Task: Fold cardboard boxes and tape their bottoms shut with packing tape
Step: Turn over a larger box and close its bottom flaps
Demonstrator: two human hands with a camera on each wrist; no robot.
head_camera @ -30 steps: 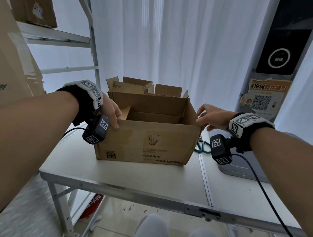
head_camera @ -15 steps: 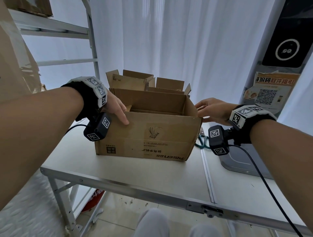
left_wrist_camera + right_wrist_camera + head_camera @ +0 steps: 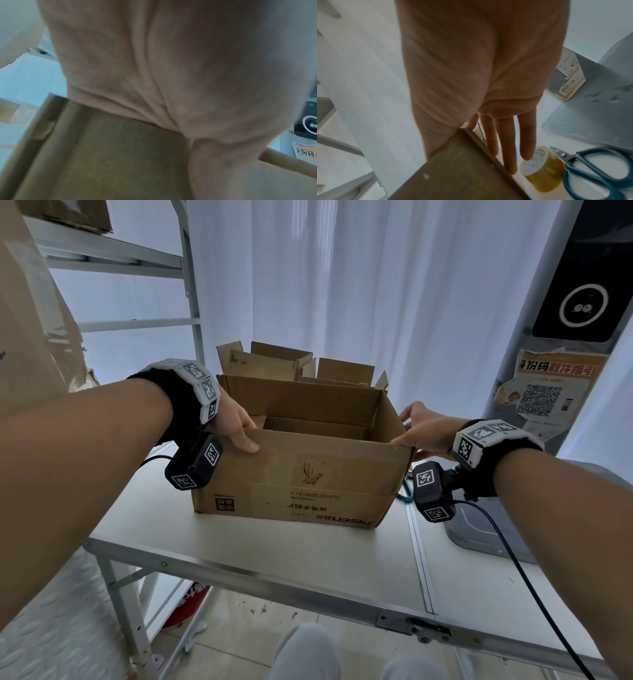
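both hands have shifted since the earlier frame: the left hand (image 3: 236, 424) has slid along the near rim toward the corner, and the right hand (image 3: 423, 428) has closed in on the right wall.

head view: the box (image 3: 301, 474) stands on the surface (image 3: 274, 546), open top up, its print upside down, so this looks like the bottom facing up with flaps pushed inside. left hand grips the near left rim, thumb outside on the near wall, fingers hidden inside. right hand sits at the right rim, thumb on the edge. more boxes (image 3: 274, 364) stand just beyond. to do this step well, i'd judge both hands should square the walls first, fold the short flaps flat, then the long ones so their edges meet before any tape goes on. readable writing: "pisen" inverted on the near wall with chinese characters beside it; an orange poster (image 3: 548, 392) at far right carries a qr code and chinese text.

left wrist view: palm fills the frame, blurred, pressed at the cardboard rim (image 3: 120, 155); fingers not shown.

right wrist view: fingers (image 3: 508, 142) straight and relaxed down the outer right wall, thumb over the rim, so a light pinch. tape (image 3: 541, 170) lies just right of the box, touching the scissors (image 3: 594, 174); its label is too small to read.
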